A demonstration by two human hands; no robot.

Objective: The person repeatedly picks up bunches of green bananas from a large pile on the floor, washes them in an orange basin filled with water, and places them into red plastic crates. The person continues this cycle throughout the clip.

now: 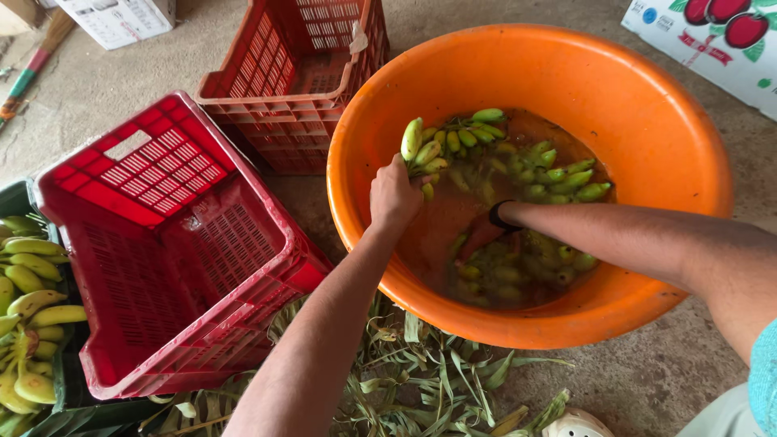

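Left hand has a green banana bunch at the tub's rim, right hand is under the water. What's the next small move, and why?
Probably lift the bunch clear with the left hand and swing it to the tilted red crate: it sits half out of the water, gripped, and that crate stands open beside the orange tub.

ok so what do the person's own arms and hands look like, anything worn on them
Both forearms are bare, with no gloves. The left hand shows no ring or band. The right hand is under murky water and blurred; a thin black band circles its wrist. At the right edge, a bit of light blue sleeve shows by the upper arm.
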